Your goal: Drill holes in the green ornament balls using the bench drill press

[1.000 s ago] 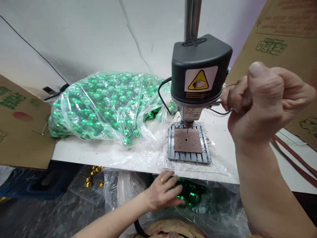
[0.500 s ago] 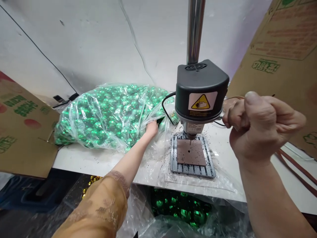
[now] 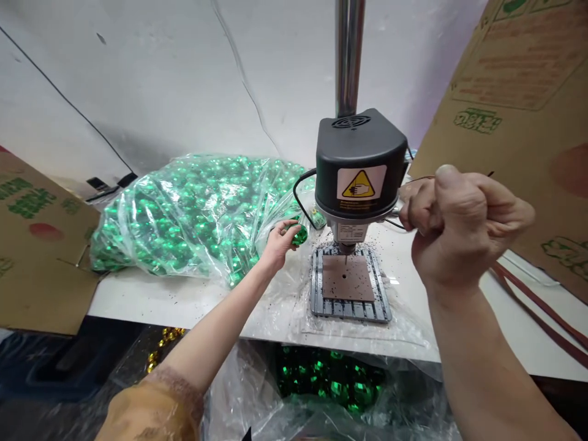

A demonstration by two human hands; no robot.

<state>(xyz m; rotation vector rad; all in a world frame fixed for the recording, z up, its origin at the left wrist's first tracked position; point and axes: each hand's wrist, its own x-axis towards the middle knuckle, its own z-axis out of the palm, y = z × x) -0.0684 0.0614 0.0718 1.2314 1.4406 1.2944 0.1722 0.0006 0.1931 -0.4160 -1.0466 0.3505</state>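
Note:
My left hand [image 3: 278, 244] pinches a shiny green faceted ball [image 3: 300, 234] just outside the mouth of a clear plastic bag full of green balls [image 3: 184, 211]. The ball hangs left of the small bench drill [image 3: 359, 168], above the white tabletop [image 3: 184, 303]. The drill bit points down at a brown pad on the ribbed grey base [image 3: 348, 283]. My right hand [image 3: 459, 223] is a closed fist around the drill's thin feed lever, right of the drill head.
Below the table's front edge, an open plastic bag holds more green balls [image 3: 328, 380]; gold balls [image 3: 160, 352] lie lower left. Cardboard sheets stand at left [image 3: 37, 245] and right [image 3: 519, 110]. A black cable loops beside the drill. Dark specks litter the table.
My left hand came up from the bag under the table, reached into the bag on the table, and has drawn back holding one green ball. The right fist stays on the lever.

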